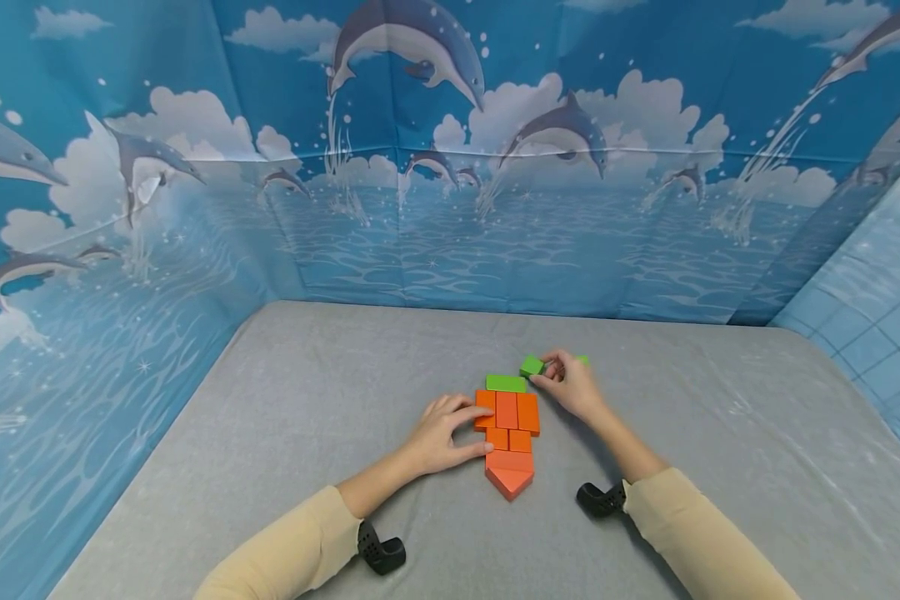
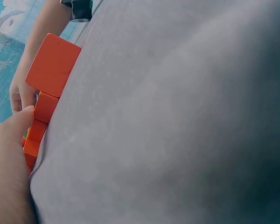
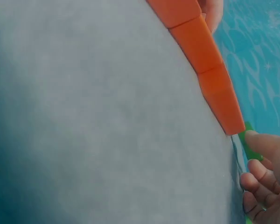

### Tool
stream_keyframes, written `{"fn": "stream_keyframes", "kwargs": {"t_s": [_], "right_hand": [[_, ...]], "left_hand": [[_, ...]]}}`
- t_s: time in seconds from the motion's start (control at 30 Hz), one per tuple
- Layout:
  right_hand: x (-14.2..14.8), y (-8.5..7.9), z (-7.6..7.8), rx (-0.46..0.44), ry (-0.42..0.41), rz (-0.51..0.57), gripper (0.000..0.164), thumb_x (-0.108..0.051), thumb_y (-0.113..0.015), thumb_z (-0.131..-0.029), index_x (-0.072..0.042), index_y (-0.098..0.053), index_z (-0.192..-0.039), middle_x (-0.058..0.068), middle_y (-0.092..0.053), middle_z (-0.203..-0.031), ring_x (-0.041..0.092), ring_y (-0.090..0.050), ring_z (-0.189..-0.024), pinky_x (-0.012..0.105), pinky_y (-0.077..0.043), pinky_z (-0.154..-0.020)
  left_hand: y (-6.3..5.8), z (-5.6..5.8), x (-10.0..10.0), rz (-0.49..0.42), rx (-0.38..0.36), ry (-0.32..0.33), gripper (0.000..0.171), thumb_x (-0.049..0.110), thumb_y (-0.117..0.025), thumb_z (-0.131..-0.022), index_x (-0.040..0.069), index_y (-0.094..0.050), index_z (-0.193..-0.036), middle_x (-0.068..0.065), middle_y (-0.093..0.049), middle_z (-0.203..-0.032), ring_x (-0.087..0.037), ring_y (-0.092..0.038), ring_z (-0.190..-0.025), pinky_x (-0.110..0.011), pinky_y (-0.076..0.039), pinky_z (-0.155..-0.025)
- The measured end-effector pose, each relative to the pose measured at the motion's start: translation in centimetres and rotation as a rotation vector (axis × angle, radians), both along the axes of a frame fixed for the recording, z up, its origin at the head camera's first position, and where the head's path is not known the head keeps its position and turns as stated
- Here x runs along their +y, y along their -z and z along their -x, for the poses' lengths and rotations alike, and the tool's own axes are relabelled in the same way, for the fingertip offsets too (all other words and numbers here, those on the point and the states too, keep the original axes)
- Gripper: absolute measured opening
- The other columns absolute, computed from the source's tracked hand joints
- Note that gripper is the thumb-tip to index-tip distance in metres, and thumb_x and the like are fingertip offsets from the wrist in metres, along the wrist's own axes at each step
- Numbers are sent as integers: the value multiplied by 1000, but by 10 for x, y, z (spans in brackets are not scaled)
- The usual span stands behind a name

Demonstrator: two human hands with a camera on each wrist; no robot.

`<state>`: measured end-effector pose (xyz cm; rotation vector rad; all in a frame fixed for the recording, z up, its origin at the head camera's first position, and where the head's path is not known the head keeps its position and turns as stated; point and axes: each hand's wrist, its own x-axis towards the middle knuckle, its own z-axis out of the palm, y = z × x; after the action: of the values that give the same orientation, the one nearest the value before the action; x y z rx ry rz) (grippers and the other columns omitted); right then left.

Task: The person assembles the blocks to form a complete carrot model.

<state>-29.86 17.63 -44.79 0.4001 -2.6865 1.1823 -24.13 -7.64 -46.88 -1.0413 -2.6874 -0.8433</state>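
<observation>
Orange blocks form a flat figure on the grey surface: several upright rectangles [image 1: 506,410], two smaller blocks [image 1: 520,440] below, and a triangular point [image 1: 510,483] at the near end. A flat green block [image 1: 506,383] lies along the far end. My left hand [image 1: 437,437] rests at the figure's left side, index finger and thumb touching orange blocks. Just right of the flat green block, my right hand [image 1: 572,388] pinches a small green block [image 1: 531,366] between thumb and fingers. In the right wrist view the thumb touches this green block [image 3: 253,148], partly hidden.
Behind the right hand another green block [image 1: 583,360] is mostly hidden. The grey cloth surface [image 1: 345,358] extends around the blocks. A blue dolphin-print curtain [image 1: 435,250] stands at the back and sides. Black wrist devices [image 1: 600,500] hang below both sleeves.
</observation>
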Motion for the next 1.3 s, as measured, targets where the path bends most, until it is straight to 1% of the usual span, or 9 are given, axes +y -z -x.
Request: {"fn": "stream_keyframes", "kwargs": {"t_s": [0.17,0.4,0.7,0.8,0.87,1.0,1.1,1.2,1.3], "right_hand": [[-2,2,-1,-22,2,-9,32,-10,-68,-82,8,-55,-105,9,-57,-75,15,-48,-65,23,-40,-58],[-1,2,-3,-25,-17,-21,33,-11,-70,-80,8,-56,-103,9,-57,-75,17,-50,-67,26,-43,-61],[-2,1,-4,-31,-7,-45,34,-11,-72,-79,7,-56,-102,7,-55,-74,16,-50,-66,27,-42,-61],[-1,0,-4,-30,-27,-39,36,-10,-72,-78,9,-55,-103,8,-55,-73,15,-49,-65,25,-42,-60],[1,-2,-3,-43,-56,-14,37,-9,-72,-78,10,-55,-106,9,-56,-74,15,-49,-65,23,-42,-58],[14,-10,0,-57,-106,48,39,-8,-70,-80,9,-55,-111,12,-56,-80,16,-49,-64,24,-42,-51],[30,-15,6,-22,-106,64,37,-8,-67,-83,7,-56,-114,15,-56,-86,18,-50,-67,26,-42,-48],[49,-15,12,4,-99,33,36,-9,-64,-85,6,-55,-117,18,-53,-93,21,-49,-74,29,-41,-55],[64,-13,16,-16,-107,-8,37,-11,-63,-87,4,-54,-120,20,-51,-99,26,-47,-82,36,-40,-64]], "left_hand": [[-1,-1,0,-7,9,6,49,45,-63,-81,21,-57,-124,0,-52,-115,-14,-43,-101,-38,-33,-93],[-2,-1,0,-5,13,8,49,45,-63,-82,21,-57,-124,0,-52,-115,-14,-43,-100,-38,-33,-93],[-2,-2,1,10,6,-18,49,48,-62,-81,22,-58,-123,0,-53,-113,-13,-44,-100,-35,-35,-89],[-2,-2,1,15,-5,-23,49,48,-62,-81,23,-58,-123,1,-52,-113,-13,-44,-101,-35,-35,-89],[-2,-2,2,17,-9,-24,49,49,-62,-81,23,-58,-123,1,-52,-114,-13,-44,-101,-35,-35,-90],[-3,-2,2,18,-13,-19,50,48,-62,-81,22,-57,-124,0,-52,-115,-14,-43,-102,-36,-34,-90],[-3,-2,2,13,-11,-14,50,47,-63,-81,22,-57,-124,0,-52,-115,-14,-43,-103,-36,-34,-91],[-4,-2,2,5,-18,-13,49,46,-63,-81,22,-57,-124,0,-52,-115,-14,-43,-103,-36,-34,-92],[-4,-2,1,1,-31,-15,49,46,-63,-81,22,-57,-124,0,-52,-115,-14,-43,-103,-37,-33,-92]]}}
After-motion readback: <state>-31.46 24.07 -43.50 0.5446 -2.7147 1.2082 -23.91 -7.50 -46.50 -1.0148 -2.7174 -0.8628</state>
